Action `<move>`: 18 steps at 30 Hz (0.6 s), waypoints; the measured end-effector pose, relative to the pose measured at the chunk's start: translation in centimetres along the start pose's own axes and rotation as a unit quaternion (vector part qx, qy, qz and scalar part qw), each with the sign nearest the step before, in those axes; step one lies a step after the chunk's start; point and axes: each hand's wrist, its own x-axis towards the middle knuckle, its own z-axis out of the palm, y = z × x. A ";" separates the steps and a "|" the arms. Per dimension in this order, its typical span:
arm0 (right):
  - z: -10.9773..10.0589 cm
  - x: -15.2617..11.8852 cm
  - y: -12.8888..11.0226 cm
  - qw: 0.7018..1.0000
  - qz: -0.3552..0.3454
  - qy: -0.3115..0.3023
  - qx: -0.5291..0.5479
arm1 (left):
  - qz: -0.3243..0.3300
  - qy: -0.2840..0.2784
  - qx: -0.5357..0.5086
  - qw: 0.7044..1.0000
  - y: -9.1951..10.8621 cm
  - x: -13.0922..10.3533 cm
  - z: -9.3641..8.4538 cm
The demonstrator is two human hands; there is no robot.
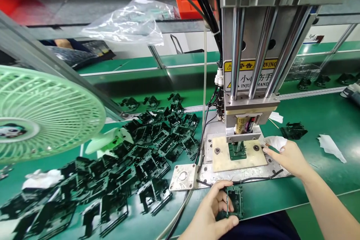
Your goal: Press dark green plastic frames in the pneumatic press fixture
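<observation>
Near the table's front edge, my left hand (215, 210) is closed around a dark plastic frame (235, 200) with an open middle, fingers on its left side. My right hand (287, 157) is at the right edge of the press's cream base plate (222, 163). Its thumb stands apart from the fingers, which have a white covering (277, 143) over them; nothing else shows in this hand. Under the press head (243, 133), a dark green plastic part (237, 153) sits in the fixture on the plate.
Many dark plastic frames (152, 161) lie piled on the left of the green table. A green fan (50, 112) stands at far left. Hoses and cables run beside the press. Right of it lie another dark part (294, 130) and white scraps (332, 148). A warning label (250, 75) marks the press.
</observation>
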 end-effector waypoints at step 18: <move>0.1 0.1 0.1 1.000 0.007 0.011 -0.003 | 0.002 -0.006 0.000 1.000 0.0 0.0 0.0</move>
